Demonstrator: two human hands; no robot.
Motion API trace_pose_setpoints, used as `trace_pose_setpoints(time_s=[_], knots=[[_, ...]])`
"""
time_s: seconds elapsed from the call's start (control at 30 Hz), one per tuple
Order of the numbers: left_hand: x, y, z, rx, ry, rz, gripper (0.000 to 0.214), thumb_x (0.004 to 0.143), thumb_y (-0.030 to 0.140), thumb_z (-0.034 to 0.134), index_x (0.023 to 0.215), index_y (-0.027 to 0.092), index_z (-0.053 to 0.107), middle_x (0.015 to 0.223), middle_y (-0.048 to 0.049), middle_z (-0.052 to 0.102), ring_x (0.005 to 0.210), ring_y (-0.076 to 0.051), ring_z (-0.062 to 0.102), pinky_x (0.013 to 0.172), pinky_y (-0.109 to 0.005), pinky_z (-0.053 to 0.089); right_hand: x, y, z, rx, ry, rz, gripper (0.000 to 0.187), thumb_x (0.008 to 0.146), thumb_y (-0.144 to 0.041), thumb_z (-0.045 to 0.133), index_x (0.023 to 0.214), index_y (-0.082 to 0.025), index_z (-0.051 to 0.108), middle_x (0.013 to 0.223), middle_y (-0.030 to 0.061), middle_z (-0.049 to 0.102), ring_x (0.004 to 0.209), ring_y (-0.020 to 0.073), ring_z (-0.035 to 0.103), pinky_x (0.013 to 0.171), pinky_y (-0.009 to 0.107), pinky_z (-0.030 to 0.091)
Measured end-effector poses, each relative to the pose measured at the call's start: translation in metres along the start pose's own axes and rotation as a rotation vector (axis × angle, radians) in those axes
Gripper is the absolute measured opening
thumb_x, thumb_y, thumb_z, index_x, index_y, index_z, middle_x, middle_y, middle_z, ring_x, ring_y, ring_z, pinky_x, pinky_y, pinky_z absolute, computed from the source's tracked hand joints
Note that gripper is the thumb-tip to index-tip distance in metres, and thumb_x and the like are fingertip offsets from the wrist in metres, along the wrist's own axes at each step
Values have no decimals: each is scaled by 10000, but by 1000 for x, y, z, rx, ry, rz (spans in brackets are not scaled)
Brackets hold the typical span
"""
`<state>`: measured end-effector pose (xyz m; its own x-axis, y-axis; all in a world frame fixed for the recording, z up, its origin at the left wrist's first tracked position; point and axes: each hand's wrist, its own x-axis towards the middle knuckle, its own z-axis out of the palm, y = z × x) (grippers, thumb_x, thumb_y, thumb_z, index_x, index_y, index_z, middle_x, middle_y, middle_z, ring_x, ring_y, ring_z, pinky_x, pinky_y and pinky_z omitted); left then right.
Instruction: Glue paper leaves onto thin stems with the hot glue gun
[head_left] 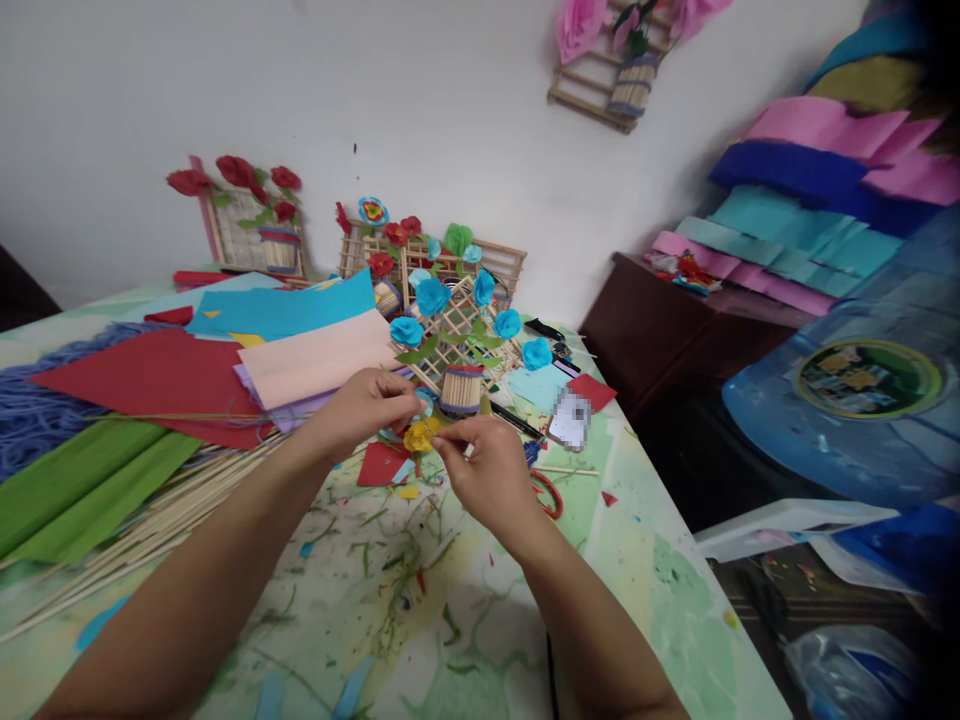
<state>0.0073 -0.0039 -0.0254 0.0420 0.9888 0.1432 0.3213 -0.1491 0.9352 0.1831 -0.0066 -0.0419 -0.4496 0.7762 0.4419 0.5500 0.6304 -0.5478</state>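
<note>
My left hand (386,402) is closed in a pinch over the table, just above and left of a yellow paper flower (421,435). What its fingertips hold is too small to make out. From the right, my right hand (487,468) pinches at the edge of the yellow flower. Directly behind the hands, a small lattice of thin sticks (448,352) leans upright, with several blue paper flowers (433,296) and green leaves on it. A little bundle of short sticks (460,390) like a pot sits at its base. Red paper (384,464) lies below the yellow flower.
Orange-handled scissors (550,495) and a phone (570,420) lie right of my hands. To the left are red sheets (157,385), green crepe paper (97,485), long thin sticks (202,500) and purple yarn (60,400). A large blue water bottle (847,390) stands beyond the table's right edge.
</note>
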Motion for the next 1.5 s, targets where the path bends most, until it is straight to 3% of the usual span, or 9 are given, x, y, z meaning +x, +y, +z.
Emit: trace_pose_setpoints(time_s=[0.17,0.33,0.7,0.93,1.33,1.5], knots=[[0,0,0,-5,-8,7,381,721,363,618,435,155,475,427,36,429,440,-75,364,452,-215,295,1,0,-1,42,-2,24,144,795,-187,598,717,-183,720,687,34,708,646,158,607,605,248,378],[0,-3,-2,-76,-66,42,270,685,415,692,706,148,655,662,-8,611,592,-123,538,544,-224,417,3,2,-4,130,-44,103,150,786,-165,593,724,-196,726,676,14,711,607,141,601,566,231,371],[0,-4,3,-5,73,43,347,667,394,717,519,137,535,464,60,407,430,-58,341,422,-195,255,0,-2,-4,41,-17,31,154,806,-203,595,713,-189,718,700,33,714,654,153,608,592,246,361],[1,-6,5,2,110,33,355,659,397,720,515,138,525,476,34,472,457,-75,380,442,-208,269,-2,-3,-3,10,-33,5,166,815,-207,590,692,-189,701,684,25,696,645,151,598,586,247,339],[2,-8,9,-104,146,21,451,670,380,702,423,162,394,431,67,301,443,-59,259,450,-229,206,-2,-3,-1,1,-48,-4,155,816,-204,586,724,-187,710,717,36,709,679,160,607,607,250,348],[1,-9,11,-119,172,2,475,700,385,686,411,163,382,417,63,312,438,-61,266,446,-227,216,-3,-3,-1,2,-41,-9,158,817,-199,579,716,-185,700,702,34,702,664,158,604,604,248,350]])
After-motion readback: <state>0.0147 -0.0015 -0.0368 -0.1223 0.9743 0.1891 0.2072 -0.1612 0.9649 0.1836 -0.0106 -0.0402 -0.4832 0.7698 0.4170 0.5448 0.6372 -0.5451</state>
